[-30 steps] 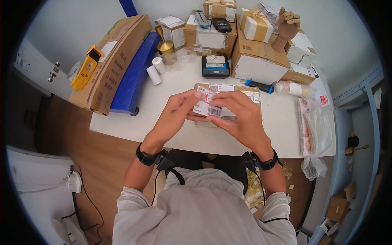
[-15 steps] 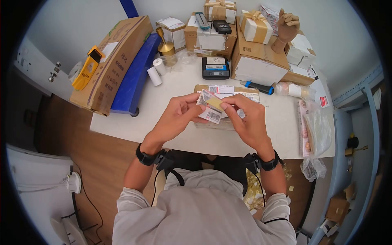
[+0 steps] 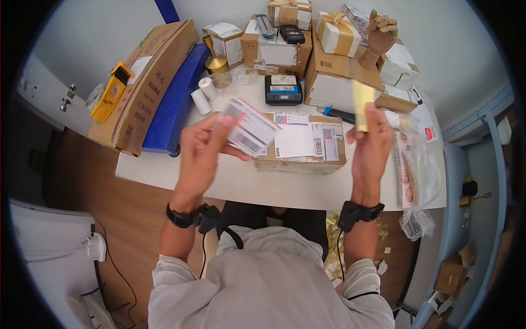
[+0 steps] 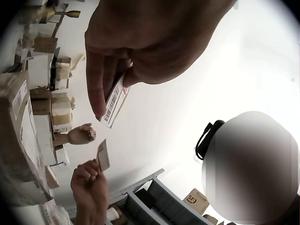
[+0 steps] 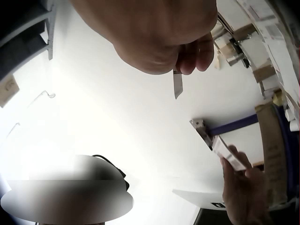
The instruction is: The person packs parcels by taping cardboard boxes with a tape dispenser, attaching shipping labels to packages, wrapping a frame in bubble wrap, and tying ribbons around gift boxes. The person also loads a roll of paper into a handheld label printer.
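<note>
The left hand (image 3: 203,156) pinches a white label with a barcode (image 3: 251,129), held above the left end of a cardboard box (image 3: 298,164). In the left wrist view this label (image 4: 115,104) hangs between thumb and fingers. To the right of the box, the raised right hand (image 3: 372,156) pinches a yellowish paper strip (image 3: 362,104), which is slightly blurred. The strip (image 5: 178,85) shows below the curled fingers in the right wrist view. Several printed labels (image 3: 330,143) and a blank white one lie on the box's top.
Behind the box stand a small black-and-blue printer (image 3: 283,90), a blue cutter (image 3: 338,114) and stacked parcels (image 3: 345,74). White rolls (image 3: 201,102) and a long carton (image 3: 150,82) are at the left. Plastic-wrapped goods (image 3: 419,170) lie at the right.
The hands have moved apart. The yellow strip, earlier against the label between both hands, is now off to the right in the right hand, while the label stays in the left.
</note>
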The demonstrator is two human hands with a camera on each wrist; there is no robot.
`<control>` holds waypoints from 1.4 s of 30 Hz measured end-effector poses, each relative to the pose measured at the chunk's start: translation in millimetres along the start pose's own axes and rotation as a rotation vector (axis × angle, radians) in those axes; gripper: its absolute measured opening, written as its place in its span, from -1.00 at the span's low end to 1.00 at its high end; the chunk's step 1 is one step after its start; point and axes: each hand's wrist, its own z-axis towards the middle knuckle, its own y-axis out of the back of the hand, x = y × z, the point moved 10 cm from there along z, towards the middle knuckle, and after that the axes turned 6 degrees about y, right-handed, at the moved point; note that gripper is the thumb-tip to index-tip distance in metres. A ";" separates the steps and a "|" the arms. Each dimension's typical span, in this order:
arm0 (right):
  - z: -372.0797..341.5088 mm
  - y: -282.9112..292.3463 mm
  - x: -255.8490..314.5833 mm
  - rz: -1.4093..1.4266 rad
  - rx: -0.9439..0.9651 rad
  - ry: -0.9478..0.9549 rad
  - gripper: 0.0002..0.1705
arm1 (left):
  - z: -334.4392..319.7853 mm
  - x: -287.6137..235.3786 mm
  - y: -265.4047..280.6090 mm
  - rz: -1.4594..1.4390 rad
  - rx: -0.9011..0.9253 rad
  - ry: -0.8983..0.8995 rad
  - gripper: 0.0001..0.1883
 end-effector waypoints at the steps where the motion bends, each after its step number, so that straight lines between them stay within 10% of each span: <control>1: 16.1 32.2 16.9 -0.009 -0.161 0.060 -0.69 | -4.4 -9.0 36.2 -0.011 -0.179 -0.061 -0.59; 13: -7.5 44.6 6.2 -0.416 0.038 0.129 -0.80 | 46.7 181.0 122.3 0.528 -0.175 0.450 -0.61; 15: -13.7 40.9 14.4 -0.469 0.059 0.195 -0.83 | 30.8 104.9 112.9 1.398 -0.664 -0.097 -0.66; 17: -23.1 29.7 32.6 -0.572 0.103 0.355 -0.87 | 18.4 51.2 82.9 1.397 -0.810 -0.311 -0.71; 23: -70.5 -49.2 54.4 -0.856 0.438 0.879 -0.70 | 26.2 54.6 -32.0 0.086 0.041 0.280 -0.58; 29: -89.6 -74.5 55.0 -0.864 0.610 0.908 -0.67 | 26.8 57.3 -83.2 -0.123 0.217 0.242 -0.72; 34: -57.4 -41.3 19.2 -0.486 0.371 0.182 -0.70 | 11.7 61.6 -93.7 -0.023 0.272 0.285 -0.78; 37: -62.0 -31.1 -16.8 -0.385 0.546 -0.076 -0.76 | 6.0 59.4 -99.5 0.086 0.319 0.261 -0.78; 42: -60.3 -27.6 -17.9 -0.303 0.562 -0.162 -0.84 | 10.7 65.0 -94.6 -0.211 0.373 0.324 -0.77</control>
